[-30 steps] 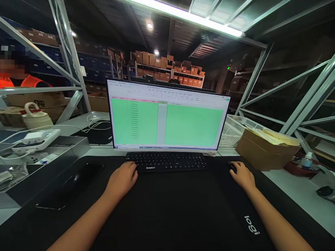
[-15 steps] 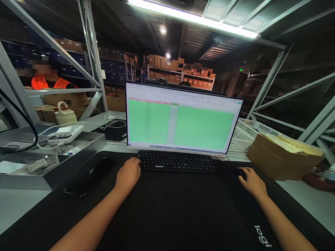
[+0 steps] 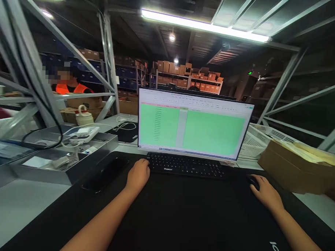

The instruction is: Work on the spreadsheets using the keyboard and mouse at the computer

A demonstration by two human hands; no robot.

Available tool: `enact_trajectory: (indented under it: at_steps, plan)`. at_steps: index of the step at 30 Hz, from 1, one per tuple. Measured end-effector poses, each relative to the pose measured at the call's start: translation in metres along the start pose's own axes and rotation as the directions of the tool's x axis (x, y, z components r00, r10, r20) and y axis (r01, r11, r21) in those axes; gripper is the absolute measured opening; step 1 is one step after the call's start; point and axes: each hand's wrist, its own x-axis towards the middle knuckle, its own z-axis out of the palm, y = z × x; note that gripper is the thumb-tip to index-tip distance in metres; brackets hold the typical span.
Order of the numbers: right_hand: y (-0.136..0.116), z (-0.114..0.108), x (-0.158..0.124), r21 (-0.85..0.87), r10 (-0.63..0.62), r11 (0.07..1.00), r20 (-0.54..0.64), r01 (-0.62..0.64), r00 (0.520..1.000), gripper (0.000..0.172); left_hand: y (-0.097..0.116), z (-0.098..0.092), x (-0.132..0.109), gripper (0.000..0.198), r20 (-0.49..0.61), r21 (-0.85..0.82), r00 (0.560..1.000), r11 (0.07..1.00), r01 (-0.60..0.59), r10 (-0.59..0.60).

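Head view. Centre-left: left hand (image 3: 138,175), half open and holding nothing, at the left end of the keyboard (image 3: 185,165), mid-frame below the monitor (image 3: 215,131). Far right: right hand (image 3: 268,194), curved loosely around the mouse (image 3: 253,182).

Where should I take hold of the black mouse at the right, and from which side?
Probably by its two sides, palm down, coming from the near right. The black mouse sits low on the dark mat, so its top and sides are what can be reached. The right hand lies over it that way, hiding part of its outline.
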Motion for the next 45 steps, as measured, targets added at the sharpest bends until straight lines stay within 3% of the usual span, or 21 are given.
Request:
enact_trajectory:
  at_steps: [8,19,24,34,45]
  plan:
    - [0.019,0.021,0.011,0.165,-0.087,0.981,-0.077,0.098,0.993,0.056,0.004,-0.004,-0.003,0.032,0.009,-0.051,0.998,0.997,0.061,-0.06]
    - [0.043,0.044,0.018,0.182,-0.146,0.97,-0.087,0.16,0.985,0.057,0.006,-0.005,-0.003,0.029,0.03,-0.057,0.997,0.996,0.068,-0.066]
    - [0.051,0.052,0.02,0.17,-0.103,0.979,-0.077,0.115,0.992,0.061,0.007,-0.006,-0.004,0.029,0.036,-0.05,0.996,0.995,0.082,-0.08]
    - [0.044,0.047,0.02,0.177,-0.123,0.974,-0.126,0.144,0.984,0.057,0.006,-0.007,-0.004,0.028,0.042,-0.057,0.996,0.995,0.083,-0.08]
    - [0.042,0.043,0.019,0.211,-0.141,0.965,-0.096,0.159,0.985,0.055,0.001,-0.002,-0.002,0.029,0.005,-0.129,0.996,0.988,0.087,-0.087]
